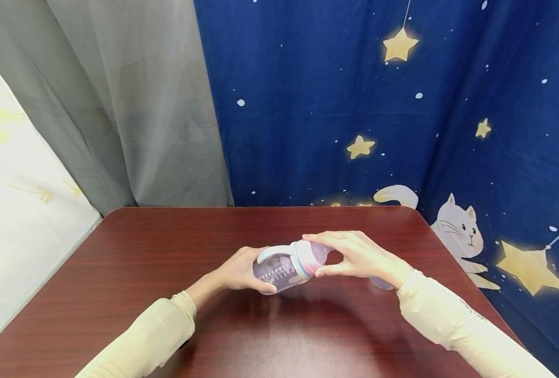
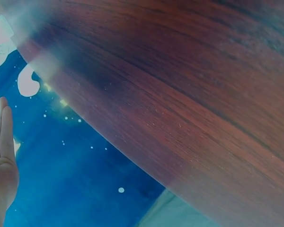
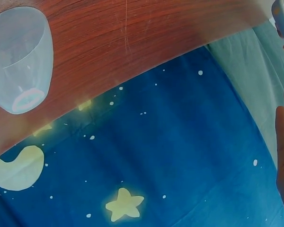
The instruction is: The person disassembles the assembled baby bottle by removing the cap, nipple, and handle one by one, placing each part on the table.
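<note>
A clear baby bottle [image 1: 281, 273] with a pale handle [image 1: 272, 252], a pink collar and a see-through teat is held tilted above the table, teat end to the right. My left hand [image 1: 241, 272] grips the bottle's body from the left, thumb along its lower side. From the right, my right hand [image 1: 357, 254] holds the collar end between thumb and fingers, its palm near the teat. Only an edge of the bottle shows in the wrist views. A clear cup-shaped cover [image 3: 26, 61] lies on the table, mostly hidden behind the right wrist in the head view.
The dark red wooden table [image 1: 166, 241] has rounded far corners. Behind it hang a grey curtain [image 1: 166, 131] and a blue curtain [image 1: 308, 105] printed with stars and a cat. A white cloth [image 1: 19, 210] hangs along the left side.
</note>
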Demonstrator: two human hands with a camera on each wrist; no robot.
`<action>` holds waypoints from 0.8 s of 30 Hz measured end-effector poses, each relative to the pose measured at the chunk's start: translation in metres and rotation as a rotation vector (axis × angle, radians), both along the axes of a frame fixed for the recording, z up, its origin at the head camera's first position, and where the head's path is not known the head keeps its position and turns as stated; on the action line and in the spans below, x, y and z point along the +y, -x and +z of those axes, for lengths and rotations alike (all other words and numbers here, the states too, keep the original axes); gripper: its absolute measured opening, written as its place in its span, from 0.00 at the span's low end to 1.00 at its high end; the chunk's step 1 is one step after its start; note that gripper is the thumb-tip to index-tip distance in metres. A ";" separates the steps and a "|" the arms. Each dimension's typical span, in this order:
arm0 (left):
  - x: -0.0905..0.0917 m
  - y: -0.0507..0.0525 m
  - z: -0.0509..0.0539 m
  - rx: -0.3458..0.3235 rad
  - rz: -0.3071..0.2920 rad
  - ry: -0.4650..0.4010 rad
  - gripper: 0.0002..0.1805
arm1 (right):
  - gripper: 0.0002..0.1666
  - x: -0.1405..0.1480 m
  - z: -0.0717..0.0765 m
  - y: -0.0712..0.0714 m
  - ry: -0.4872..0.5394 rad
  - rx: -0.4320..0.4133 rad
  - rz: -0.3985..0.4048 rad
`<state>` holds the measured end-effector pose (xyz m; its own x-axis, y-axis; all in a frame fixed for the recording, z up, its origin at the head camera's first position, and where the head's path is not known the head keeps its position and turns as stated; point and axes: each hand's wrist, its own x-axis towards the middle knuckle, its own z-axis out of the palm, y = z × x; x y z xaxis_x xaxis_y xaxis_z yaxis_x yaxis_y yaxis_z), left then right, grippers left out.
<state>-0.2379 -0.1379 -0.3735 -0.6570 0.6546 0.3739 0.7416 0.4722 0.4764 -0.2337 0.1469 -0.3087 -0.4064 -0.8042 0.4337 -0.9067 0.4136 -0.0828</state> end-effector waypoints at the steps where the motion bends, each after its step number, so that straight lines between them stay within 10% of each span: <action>1: 0.000 0.000 0.000 -0.002 -0.001 -0.001 0.37 | 0.39 0.000 0.000 0.000 -0.005 0.003 -0.005; 24: -0.001 -0.001 0.000 0.019 0.000 -0.001 0.37 | 0.38 0.001 0.000 -0.005 -0.007 -0.025 -0.169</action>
<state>-0.2373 -0.1388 -0.3736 -0.6498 0.6543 0.3870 0.7506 0.4717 0.4628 -0.2283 0.1481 -0.3082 -0.5467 -0.7265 0.4163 -0.8220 0.5604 -0.1014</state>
